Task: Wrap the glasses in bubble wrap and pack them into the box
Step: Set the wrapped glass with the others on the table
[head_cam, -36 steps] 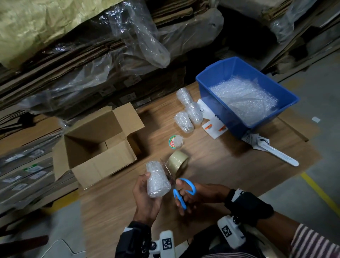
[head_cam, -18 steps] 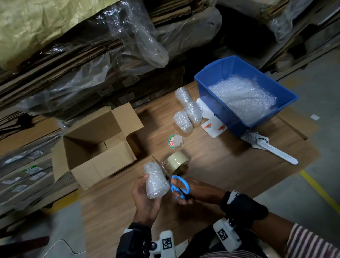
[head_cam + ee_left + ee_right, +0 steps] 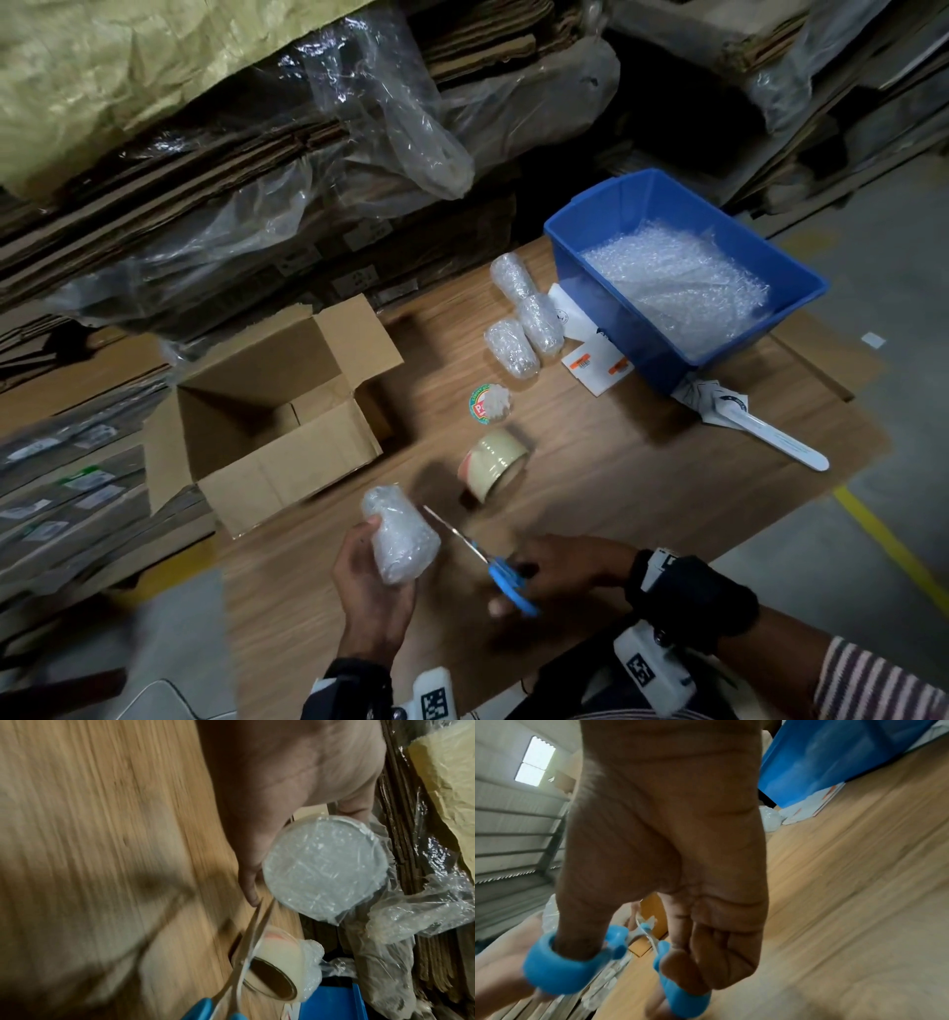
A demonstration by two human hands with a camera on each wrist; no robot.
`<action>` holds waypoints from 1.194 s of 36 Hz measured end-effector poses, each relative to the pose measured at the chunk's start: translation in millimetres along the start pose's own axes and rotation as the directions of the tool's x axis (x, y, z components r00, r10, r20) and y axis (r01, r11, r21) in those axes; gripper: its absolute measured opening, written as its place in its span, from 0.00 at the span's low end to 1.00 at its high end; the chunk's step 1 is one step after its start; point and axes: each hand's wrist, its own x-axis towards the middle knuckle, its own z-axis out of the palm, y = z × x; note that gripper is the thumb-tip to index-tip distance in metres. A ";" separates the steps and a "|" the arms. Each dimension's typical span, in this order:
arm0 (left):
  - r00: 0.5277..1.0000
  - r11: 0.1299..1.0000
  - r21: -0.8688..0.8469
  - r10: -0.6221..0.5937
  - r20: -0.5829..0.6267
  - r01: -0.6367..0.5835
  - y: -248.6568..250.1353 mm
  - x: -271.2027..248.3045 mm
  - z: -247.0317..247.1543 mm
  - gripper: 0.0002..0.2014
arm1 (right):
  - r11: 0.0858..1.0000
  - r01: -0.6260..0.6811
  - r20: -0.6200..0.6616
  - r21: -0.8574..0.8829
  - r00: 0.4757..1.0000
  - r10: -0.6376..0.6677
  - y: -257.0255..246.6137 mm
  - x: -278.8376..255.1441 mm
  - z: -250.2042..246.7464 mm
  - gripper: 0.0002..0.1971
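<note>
At the near edge of the desk (image 3: pixel 590 462), the left hand (image 3: pixel 369 591) grips a wrapped glass (image 3: pixel 400 539), fingers and thumb curled round its bubble wrap and holding it above the wood. Just to its right, the right hand (image 3: pixel 560 570) holds blue-handled scissors (image 3: pixel 482 560); the right wrist view shows the thumb through one loop and curled fingers through the other. The blades lie nearly together, and their tips point toward the wrapped glass, close beside it.

A little farther in, a roll of tape (image 3: pixel 495 465) lies on its side near the middle of the desk. Beyond it sits a small round sticker roll (image 3: pixel 488 406). To the left, at the desk's left edge, a cardboard box (image 3: pixel 272 411) stands with its flaps open. Farther back, three more wrapped glasses (image 3: pixel 524 318) lie together, touching one another, beside some paper cards (image 3: pixel 595 367). At the far right corner, a blue bin (image 3: pixel 590 241) holds loose bubble wrap (image 3: pixel 678 288). A white flat tool (image 3: pixel 770 437) lies in front of the bin near the right edge.
</note>
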 end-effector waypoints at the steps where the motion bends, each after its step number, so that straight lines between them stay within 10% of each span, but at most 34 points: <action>1: 1.000 1.000 0.008 0.009 -0.009 -0.009 2.0 -0.9 -1.8 0.35 | 0.997 -0.026 -0.016 -0.073 1.000 0.025 3.8 1.9 0.9 0.20; 7: 0.995 0.999 0.030 0.030 -0.100 -0.027 0.3 3.0 -15.3 0.25 | 0.946 -0.072 -0.275 -0.315 0.961 -0.018 7.6 10.1 6.0 0.24; 11: 0.989 0.999 -0.042 -0.013 -0.150 0.007 -5.2 5.4 -16.1 0.22 | 0.929 -0.174 -0.584 -0.326 0.810 -0.053 13.1 14.8 -10.7 0.21; 15: 0.987 0.997 -0.047 -0.059 -0.148 0.053 -11.0 8.1 -10.8 0.16 | 0.941 -0.155 -0.616 -0.302 0.785 -0.068 24.0 22.4 -24.4 0.26; 21: 0.975 0.999 0.018 -0.035 -0.218 0.040 -19.9 15.8 -0.5 0.12 | 0.981 -0.148 -0.820 0.125 0.541 0.186 7.9 25.9 -34.3 0.24; 26: 0.994 0.987 0.131 -0.083 -0.070 0.092 -19.5 16.9 16.1 0.28 | 0.926 0.073 -0.757 0.370 0.602 0.255 2.6 41.4 -41.6 0.13; 31: 0.994 0.978 0.182 -0.096 -0.053 0.104 -24.5 19.4 24.9 0.20 | 0.879 0.185 -0.768 0.439 0.586 0.260 2.4 36.6 -52.0 0.09; 36: 0.998 0.977 0.201 -0.070 -0.006 0.070 -22.7 20.1 37.2 0.19 | 0.968 -0.248 -0.875 -0.034 0.476 0.091 8.0 0.7 -85.4 0.14; 40: 0.998 0.969 0.241 -0.061 -0.013 0.063 -25.1 22.5 45.1 0.16 | 0.821 -0.516 -0.850 -0.246 0.522 0.074 14.8 -31.1 -112.5 0.33; 43: 0.998 0.969 0.241 -0.052 -0.037 0.059 -29.1 23.4 57.4 0.15 | 0.723 -0.606 -0.828 -0.332 0.555 0.084 24.6 -45.1 -123.7 0.26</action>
